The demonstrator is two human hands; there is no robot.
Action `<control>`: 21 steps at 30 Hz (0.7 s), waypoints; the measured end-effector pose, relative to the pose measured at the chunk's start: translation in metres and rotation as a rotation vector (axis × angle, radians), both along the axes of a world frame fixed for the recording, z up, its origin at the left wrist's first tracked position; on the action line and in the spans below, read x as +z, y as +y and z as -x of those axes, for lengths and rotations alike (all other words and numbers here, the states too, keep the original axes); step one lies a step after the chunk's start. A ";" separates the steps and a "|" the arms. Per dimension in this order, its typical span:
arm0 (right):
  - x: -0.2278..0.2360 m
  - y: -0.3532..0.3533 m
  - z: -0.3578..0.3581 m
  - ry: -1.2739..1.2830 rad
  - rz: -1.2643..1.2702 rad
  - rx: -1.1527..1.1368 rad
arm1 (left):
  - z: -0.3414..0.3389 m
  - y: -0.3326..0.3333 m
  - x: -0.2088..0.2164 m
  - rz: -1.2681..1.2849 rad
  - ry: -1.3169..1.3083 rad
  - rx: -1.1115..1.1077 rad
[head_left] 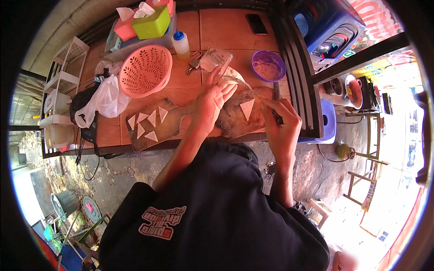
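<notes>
My left hand [212, 101] presses flat, fingers spread, on a thin pale wrapper sheet [233, 77] lying on the wooden board [181, 124]; my right hand [282, 117] is clenched around a knife [275, 97]. The sheet looks limp and tearable (folded triangles [147, 124] nearby), so I'd lift by an edge.

Board [181, 124] lies on the table [226, 31] directly before me, long axis left to right. Cut triangles [147, 124] clustered on its left end; a single triangle [247, 109] on its right end, between my hands. My left hand [212, 101] rests flat on the board's middle. My right hand [280, 119] at the board's right edge, fingers closed on a knife [275, 97]. Behind the board: colander [145, 71] to the left, bottle [181, 44] and padlock [194, 62] centre, bowl [268, 66] to the right. Plastic bag [106, 99] left of the colander. Tissue boxes [143, 22] at the far left rear; phone [257, 23] at the far right rear.
</notes>
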State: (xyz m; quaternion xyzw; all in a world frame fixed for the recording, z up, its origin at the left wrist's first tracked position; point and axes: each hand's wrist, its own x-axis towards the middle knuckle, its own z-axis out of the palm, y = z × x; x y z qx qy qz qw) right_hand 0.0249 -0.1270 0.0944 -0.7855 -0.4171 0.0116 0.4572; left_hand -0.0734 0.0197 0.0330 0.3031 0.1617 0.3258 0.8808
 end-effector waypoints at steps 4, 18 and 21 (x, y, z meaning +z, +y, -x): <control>0.000 0.000 0.001 0.008 0.014 0.050 | -0.002 -0.001 0.001 -0.019 0.016 0.021; 0.003 0.002 0.005 0.106 0.021 0.030 | -0.002 -0.002 -0.003 -0.006 0.041 0.008; 0.003 0.003 0.003 0.095 0.029 0.060 | -0.002 -0.002 -0.001 -0.007 0.057 0.010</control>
